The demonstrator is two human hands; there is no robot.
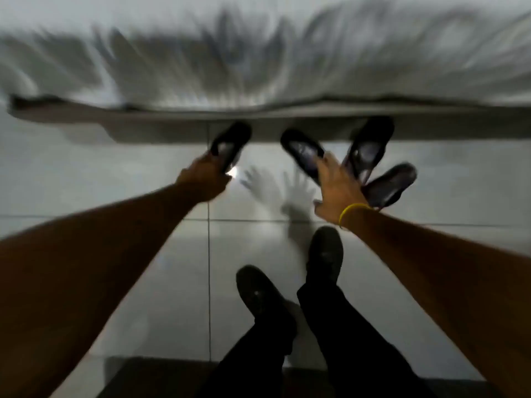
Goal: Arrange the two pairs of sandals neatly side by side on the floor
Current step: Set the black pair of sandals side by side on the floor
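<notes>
mid-arrange, frame blurred. left hand [205, 179] was closed on one sandal [230, 145] upper centre. right hand [336, 188], fingers spread, touched a second sandal [304, 153]; grip unclear. other two sandals [370, 145] lay crossed at right. next: line all four up parallel.

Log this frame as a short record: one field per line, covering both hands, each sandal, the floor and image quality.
left hand: gripping the heel end of the leftmost sandal
right hand: fingers spread over the second sandal; grip unclear
third sandal: right of that hand, angled
fourth sandal: lowest and farthest right, angled
arrangement: four sandals splayed, not parallel
wrist: yellow band on the right
floor: pale glossy tiles
image quality: heavy motion blur
</notes>
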